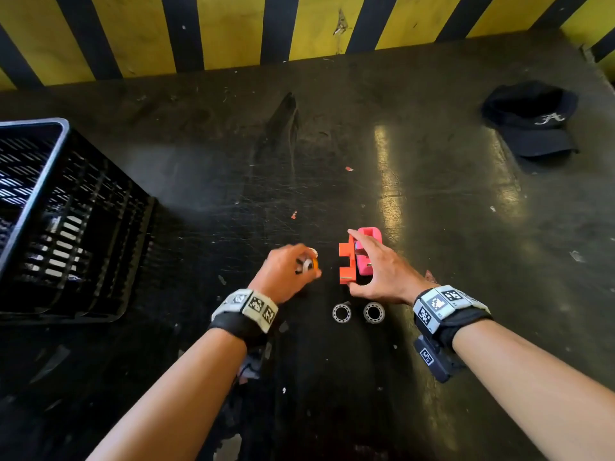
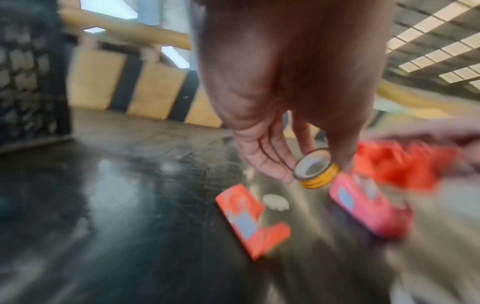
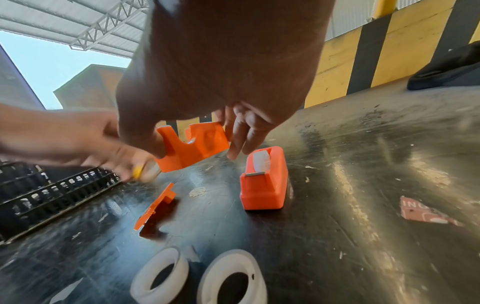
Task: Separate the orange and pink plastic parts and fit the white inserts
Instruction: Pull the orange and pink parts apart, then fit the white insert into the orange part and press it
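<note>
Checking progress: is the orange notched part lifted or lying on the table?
Lifted: the right hand holds the orange notched part clear above the table.

Both forearms are bare. Each wrist wears a black strap (image 1: 461, 322) under a band of grey blocks (image 1: 248, 306) printed with black-and-white square codes; a black coded unit (image 1: 432, 359) hangs at the right strap's 7 o'clock.

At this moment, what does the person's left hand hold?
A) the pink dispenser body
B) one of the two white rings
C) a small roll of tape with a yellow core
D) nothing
C: in the left wrist view the left hand pinches a small tape roll with a yellow core in its fingers, while both white rings lie on the table.
</note>
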`<state>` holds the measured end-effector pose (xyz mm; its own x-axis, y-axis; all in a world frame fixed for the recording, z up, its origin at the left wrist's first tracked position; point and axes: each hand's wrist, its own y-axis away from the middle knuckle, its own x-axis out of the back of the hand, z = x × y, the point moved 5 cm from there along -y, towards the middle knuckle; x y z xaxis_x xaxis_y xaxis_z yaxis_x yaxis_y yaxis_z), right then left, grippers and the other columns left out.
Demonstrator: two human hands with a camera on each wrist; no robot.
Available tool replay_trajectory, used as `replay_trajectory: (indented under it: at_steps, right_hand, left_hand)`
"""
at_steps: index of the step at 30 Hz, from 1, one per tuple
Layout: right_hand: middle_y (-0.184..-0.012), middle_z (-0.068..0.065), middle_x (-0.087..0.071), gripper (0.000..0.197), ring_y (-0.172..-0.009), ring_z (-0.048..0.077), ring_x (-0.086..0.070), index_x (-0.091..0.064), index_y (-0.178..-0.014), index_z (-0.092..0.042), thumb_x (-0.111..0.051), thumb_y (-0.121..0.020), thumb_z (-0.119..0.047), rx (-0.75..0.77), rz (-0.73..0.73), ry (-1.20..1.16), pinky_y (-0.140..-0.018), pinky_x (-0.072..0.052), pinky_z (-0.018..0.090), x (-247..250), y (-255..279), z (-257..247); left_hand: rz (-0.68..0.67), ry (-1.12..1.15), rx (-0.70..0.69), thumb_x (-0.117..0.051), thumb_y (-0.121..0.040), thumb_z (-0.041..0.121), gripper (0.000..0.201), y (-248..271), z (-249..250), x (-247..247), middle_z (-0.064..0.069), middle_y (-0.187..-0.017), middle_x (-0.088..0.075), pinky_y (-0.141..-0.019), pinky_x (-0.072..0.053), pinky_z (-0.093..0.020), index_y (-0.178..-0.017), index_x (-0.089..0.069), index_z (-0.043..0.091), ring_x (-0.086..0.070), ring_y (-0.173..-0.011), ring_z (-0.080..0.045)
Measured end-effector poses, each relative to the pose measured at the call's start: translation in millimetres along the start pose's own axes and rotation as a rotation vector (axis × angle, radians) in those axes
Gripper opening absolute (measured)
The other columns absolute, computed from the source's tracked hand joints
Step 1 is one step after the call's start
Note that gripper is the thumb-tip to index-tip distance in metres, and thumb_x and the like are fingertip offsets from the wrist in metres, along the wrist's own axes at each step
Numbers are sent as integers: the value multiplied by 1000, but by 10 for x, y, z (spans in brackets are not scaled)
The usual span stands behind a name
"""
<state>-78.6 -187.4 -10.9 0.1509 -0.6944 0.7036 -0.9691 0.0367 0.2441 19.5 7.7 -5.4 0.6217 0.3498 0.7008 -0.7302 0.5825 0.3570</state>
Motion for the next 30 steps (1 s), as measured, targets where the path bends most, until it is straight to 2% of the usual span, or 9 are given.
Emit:
replay_trajectory:
  at_steps: [3,9,11,14,17,21,25,27,30]
  right_hand:
    - [-159,7,-41,111,-141,25,-46,-20,-161,-21,-84,-71,-38,-13,-4,2,-113,-43,40,-12,25,14]
    - [-155,7,-45,110,-137,25,-50,-23,-160,-23,-87,-73,-40,-14,-13,10,-105,-39,30,-99,68,6]
    - [-156,7,-44,110,-138,25,-49,-21,-160,-24,-86,-74,-41,-16,-17,18,-102,-36,27,-101,75,-14]
    - [-159,7,-41,111,-141,27,-45,-20,-161,-23,-86,-74,-42,-22,-10,19,-106,-38,31,-78,93,-10]
    - [-160,7,-40,112,-137,28,-50,-20,-161,-24,-86,-73,-43,-38,-8,20,-107,-44,38,-26,146,25]
    - [-160,6,-41,113,-139,26,-49,-18,-161,-25,-85,-72,-44,-52,6,19,-110,-43,39,45,247,128]
    - [-164,3,-33,112,-145,24,-41,-16,-162,-24,-83,-75,-42,-72,9,25,-111,-37,35,85,352,212]
    - [-165,1,-31,110,-145,22,-40,-16,-162,-23,-83,-76,-41,-82,13,31,-104,-34,28,92,390,230]
    - [-163,1,-32,109,-142,21,-43,-19,-162,-22,-83,-75,-37,-102,12,-15,-102,-30,24,83,400,233]
  left_hand:
    - [-135,-242,22,-80,-83,38,44,238,-200,-310,-1,-124,-62,-98,-56,-40,-124,-66,29,-65,-113,-23]
    - [-113,-423,96,-73,-89,45,63,424,-393,-517,-4,-146,-55,-101,-54,-41,-143,-50,24,-59,-127,-24]
    - [-49,-493,57,-70,-89,51,61,443,-335,-520,-5,-142,-57,-100,-53,-44,-140,-52,24,-58,-126,-25]
    - [47,-513,-46,-63,-92,56,43,440,-74,-557,-3,-120,-65,-89,-53,-40,-121,-60,24,-63,-112,-24]
    - [-33,-505,12,-60,-89,66,50,354,164,-743,-1,-101,-70,-78,-55,-37,-110,-62,21,-68,-94,-23]
    - [-180,-501,167,-64,-83,70,67,251,271,-966,-8,-112,-70,-81,-57,-40,-122,-57,16,-70,-101,-29]
    - [-157,-368,206,-67,-87,54,46,227,268,-963,-6,-106,-70,-77,-58,-39,-115,-59,18,-70,-96,-26]
    - [-110,-140,211,-70,-85,51,38,172,180,-891,0,-97,-75,-81,-62,-39,-106,-64,20,-73,-91,-20]
    - [-45,269,137,-76,-89,35,32,92,187,-629,4,-105,-79,-87,-61,-25,-115,-71,17,-75,-98,-8]
